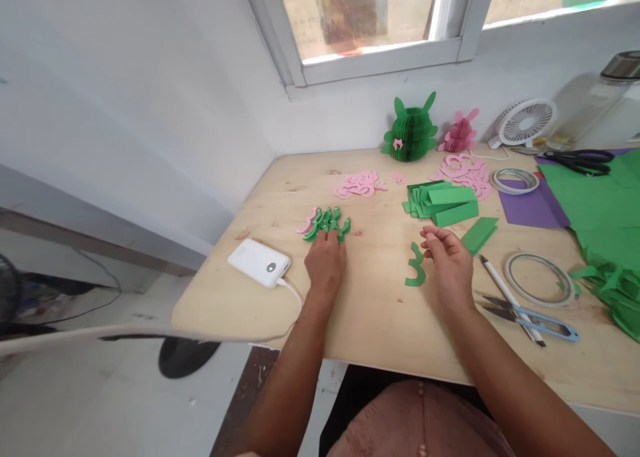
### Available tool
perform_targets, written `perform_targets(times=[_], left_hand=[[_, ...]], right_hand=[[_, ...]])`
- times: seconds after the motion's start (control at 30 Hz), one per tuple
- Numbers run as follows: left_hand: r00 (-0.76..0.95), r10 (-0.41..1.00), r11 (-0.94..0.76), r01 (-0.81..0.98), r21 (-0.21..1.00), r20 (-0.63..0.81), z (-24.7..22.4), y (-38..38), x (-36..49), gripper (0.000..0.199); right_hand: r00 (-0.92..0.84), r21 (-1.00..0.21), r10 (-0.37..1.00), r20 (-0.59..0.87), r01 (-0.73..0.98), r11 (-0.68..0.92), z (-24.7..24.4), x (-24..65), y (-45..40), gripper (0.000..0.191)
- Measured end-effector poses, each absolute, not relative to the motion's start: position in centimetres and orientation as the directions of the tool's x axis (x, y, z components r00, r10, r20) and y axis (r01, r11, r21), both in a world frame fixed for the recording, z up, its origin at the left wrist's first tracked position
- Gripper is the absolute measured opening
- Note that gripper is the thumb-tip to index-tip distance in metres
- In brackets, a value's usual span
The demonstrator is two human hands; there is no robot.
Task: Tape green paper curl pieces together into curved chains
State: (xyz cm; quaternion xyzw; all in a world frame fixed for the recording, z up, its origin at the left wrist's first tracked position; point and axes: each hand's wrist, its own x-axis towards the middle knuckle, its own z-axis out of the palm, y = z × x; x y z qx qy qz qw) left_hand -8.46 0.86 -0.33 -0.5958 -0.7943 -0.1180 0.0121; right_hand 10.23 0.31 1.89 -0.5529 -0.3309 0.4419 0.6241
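My left hand (326,260) rests its fingertips on a small pile of curved green paper cutouts (327,221), with pink cutouts (309,221) at the pile's left side. Whether its fingers grip a piece is hidden. To the right, my right hand (447,260) is held with thumb and fingertips together beside a wavy green cutout (417,266); anything between them is too small to tell. Folded green paper strips (450,202) lie beyond that hand, and one more folded green piece (480,234) is just past its knuckles.
A white power bank (260,262) with a cable lies left. Scissors (540,322), a white pen (505,289) and a tape roll (540,279) lie right. Pink cutouts (359,184), a green honeycomb figure (411,134), a pink figure (459,134) and a fan (526,122) stand farther back.
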Motion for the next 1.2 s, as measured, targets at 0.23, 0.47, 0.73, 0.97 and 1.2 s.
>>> perform_targets(times=[0.23, 0.47, 0.73, 0.97, 1.2], left_hand=[[-0.328, 0.914, 0.247, 0.916, 0.315, 0.238, -0.5, 0.6, -8.5, 0.031], [0.118, 0.982, -0.181, 0.827, 0.532, 0.151, 0.2, -0.5, -4.0, 0.022], [0.277, 0.957, -0.29, 0.874, 0.39, 0.092, 0.2, 0.4, 0.0, 0.018], [0.216, 0.972, -0.234, 0.894, 0.383, 0.091, -0.1, 0.3, 0.9, 0.015], [0.176, 0.981, -0.196, 0.864, 0.464, 0.086, -0.5, 0.1, 0.8, 0.01]], right_hand=[[0.392, -0.984, 0.918, -0.057, -0.178, 0.014, 1.9, 10.3, 0.3, 0.02], [0.45, -0.981, 0.893, 0.008, -0.171, 0.094, 1.4, 10.6, 0.7, 0.02], [0.463, -0.979, 0.885, 0.057, -0.146, 0.139, 0.7, 10.6, 1.1, 0.021], [0.465, -0.982, 0.882, 0.072, -0.123, 0.145, 0.5, 10.7, 1.3, 0.022], [0.466, -0.985, 0.882, 0.072, -0.107, 0.138, 0.3, 10.8, 1.5, 0.023]])
